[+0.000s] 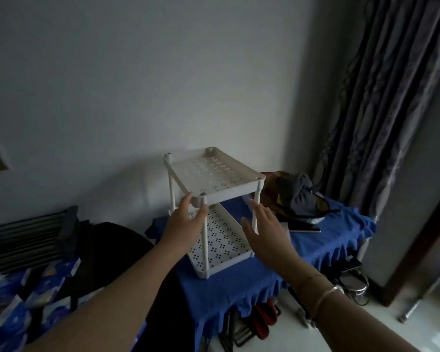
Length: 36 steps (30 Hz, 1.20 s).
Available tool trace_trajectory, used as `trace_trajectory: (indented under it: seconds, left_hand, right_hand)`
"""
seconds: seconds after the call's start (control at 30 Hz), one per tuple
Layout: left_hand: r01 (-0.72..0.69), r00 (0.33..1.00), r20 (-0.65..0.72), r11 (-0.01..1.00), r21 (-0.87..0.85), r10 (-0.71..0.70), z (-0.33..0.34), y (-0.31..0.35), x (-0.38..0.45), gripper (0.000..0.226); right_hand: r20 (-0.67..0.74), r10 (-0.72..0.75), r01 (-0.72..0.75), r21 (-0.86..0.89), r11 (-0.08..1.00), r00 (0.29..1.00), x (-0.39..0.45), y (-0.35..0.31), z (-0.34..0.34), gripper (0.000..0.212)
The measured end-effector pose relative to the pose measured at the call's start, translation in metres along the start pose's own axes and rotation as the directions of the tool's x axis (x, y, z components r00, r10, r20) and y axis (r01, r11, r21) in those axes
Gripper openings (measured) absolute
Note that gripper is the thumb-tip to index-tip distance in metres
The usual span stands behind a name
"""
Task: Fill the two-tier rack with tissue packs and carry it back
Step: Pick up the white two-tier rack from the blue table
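Note:
A white two-tier rack [215,174] with perforated shelves stands on a table draped in blue cloth [239,288]. Both shelves hold nothing. My left hand [183,224] reaches the front-left corner of the upper shelf, fingers extended against its edge and thumb beside the front post. My right hand [267,232] is held flat with straight fingers next to the front-right post, level with the gap between the shelves. Several blue tissue packs [54,273] lie in a heap at the lower left.
A pile of clothes and a bag [295,196] sits on the table right of the rack, with a flat tablet-like item [305,228] beneath. A dark cloth [117,245] lies left of the table. Shoes [262,321] are under it. Patterned curtains [379,97] hang at right.

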State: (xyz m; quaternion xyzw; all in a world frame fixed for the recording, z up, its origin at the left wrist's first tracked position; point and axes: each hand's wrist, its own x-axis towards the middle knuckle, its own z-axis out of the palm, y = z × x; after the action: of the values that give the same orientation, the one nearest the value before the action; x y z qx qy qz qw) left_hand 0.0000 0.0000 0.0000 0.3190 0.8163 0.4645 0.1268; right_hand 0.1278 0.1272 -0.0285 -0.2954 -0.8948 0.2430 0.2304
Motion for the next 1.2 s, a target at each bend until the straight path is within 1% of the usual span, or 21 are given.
trace_trajectory:
  seconds: [0.07, 0.13, 0.2, 0.27, 0.3, 0.33, 0.43, 0.53, 0.6, 0.67, 0.73, 0.8, 0.83, 0.9, 0.93, 0.97, 1.0, 1.03, 1.07, 1.1, 1.2]
  left_hand:
    - [0.054, 0.999, -0.001, 0.993, -0.105, -0.055, 0.012, -0.002, 0.013, 0.059]
    - [0.080, 0.995, -0.034, 0.975, -0.207, -0.089, 0.021, -0.004, 0.025, 0.053]
    - [0.079, 0.988, -0.101, 0.952, -0.297, -0.113, 0.027, -0.004, 0.032, 0.038]
    - [0.081, 0.974, -0.168, 0.932, -0.352, -0.149, 0.030, -0.001, 0.041, 0.020]
    - [0.095, 0.968, -0.177, 0.911, -0.400, -0.179, 0.030, 0.001, 0.046, 0.011]
    - [0.109, 0.962, -0.174, 0.879, -0.465, -0.212, 0.031, 0.005, 0.049, 0.007]
    - [0.164, 0.947, -0.123, 0.777, -0.607, -0.297, 0.029, 0.012, 0.045, 0.022]
    - [0.183, 0.950, -0.084, 0.754, -0.630, -0.300, 0.025, 0.015, 0.028, 0.022]
    - [0.151, 0.957, -0.092, 0.741, -0.654, -0.276, 0.011, 0.017, 0.009, 0.020]
    - [0.105, 0.960, -0.114, 0.703, -0.704, -0.258, -0.007, 0.018, -0.006, 0.016]
    - [0.094, 0.964, -0.095, 0.652, -0.752, -0.250, -0.026, 0.020, -0.025, 0.009]
    - [0.094, 0.973, -0.068, 0.644, -0.759, -0.222, -0.045, 0.021, -0.048, 0.008]
    - [0.093, 0.977, -0.056, 0.650, -0.754, -0.204, -0.054, 0.021, -0.062, 0.008]
    - [0.071, 0.987, -0.045, 0.677, -0.732, -0.152, -0.070, 0.017, -0.091, 0.009]
    - [0.056, 0.991, -0.044, 0.693, -0.719, -0.126, -0.078, 0.014, -0.106, 0.009]
    - [0.047, 0.994, -0.039, 0.711, -0.702, -0.104, -0.085, 0.010, -0.121, 0.010]
    - [0.039, 0.996, -0.031, 0.727, -0.686, -0.083, -0.091, 0.006, -0.135, 0.009]
    - [0.027, 0.998, -0.027, 0.737, -0.676, -0.061, -0.096, -0.001, -0.149, 0.008]
    - [0.017, 0.999, -0.024, 0.739, -0.674, -0.044, -0.099, -0.008, -0.164, 0.007]
    - [0.007, 0.999, -0.023, 0.734, -0.679, -0.031, -0.101, -0.015, -0.177, 0.007]
    - [-0.019, 1.000, -0.021, 0.701, -0.712, 0.005, -0.104, -0.038, -0.219, 0.006]
  right_hand:
    - [-0.004, 0.006, -0.006, 0.046, 0.999, 1.000, 0.009, 0.012, 0.006, 0.058]
    - [0.030, 0.032, -0.034, 0.061, 0.998, 0.999, 0.015, 0.020, 0.009, 0.058]
    - [0.036, 0.038, -0.040, 0.058, 0.998, 0.999, 0.020, 0.025, 0.011, 0.059]
    - [0.023, 0.027, -0.028, 0.057, 0.998, 0.999, 0.023, 0.026, 0.009, 0.058]
    - [0.015, 0.017, -0.018, 0.064, 0.998, 1.000, 0.023, 0.026, 0.009, 0.058]
    - [0.016, 0.020, -0.021, 0.072, 0.997, 1.000, 0.022, 0.025, 0.008, 0.057]
    - [0.010, 0.041, -0.042, 0.100, 0.994, 0.999, 0.013, 0.022, 0.004, 0.058]
    - [-0.021, 0.062, -0.060, 0.099, 0.993, 0.998, 0.003, 0.021, 0.002, 0.059]
    - [-0.102, 0.151, -0.137, 0.133, 0.982, 0.983, -0.009, 0.014, -0.001, 0.051]
    - [-0.180, 0.277, -0.249, 0.162, 0.955, 0.944, -0.022, 0.007, -0.005, 0.038]
    - [-0.202, 0.381, -0.362, 0.129, 0.923, 0.902, -0.037, 0.000, -0.009, 0.043]
    - [-0.245, 0.411, -0.411, 0.054, 0.910, 0.878, -0.054, -0.006, -0.012, 0.053]
    - [-0.272, 0.416, -0.419, 0.050, 0.907, 0.868, -0.064, -0.009, -0.013, 0.055]
    - [-0.287, 0.416, -0.408, 0.093, 0.908, 0.863, -0.085, -0.018, -0.014, 0.051]
    - [-0.269, 0.402, -0.377, 0.141, 0.915, 0.875, -0.097, -0.023, -0.013, 0.042]
    - [-0.233, 0.382, -0.330, 0.233, 0.915, 0.894, -0.110, -0.029, -0.012, 0.028]
    - [-0.173, 0.357, -0.279, 0.357, 0.892, 0.918, -0.125, -0.036, -0.009, 0.013]
    - [-0.144, 0.301, -0.204, 0.466, 0.861, 0.943, -0.141, -0.040, -0.003, 0.017]
    - [-0.153, 0.245, -0.128, 0.537, 0.834, 0.957, -0.158, -0.043, 0.005, 0.029]
    - [-0.180, 0.199, -0.063, 0.568, 0.821, 0.963, -0.176, -0.044, 0.011, 0.035]
    - [-0.267, 0.102, 0.074, 0.576, 0.814, 0.958, -0.227, -0.045, 0.030, 0.036]
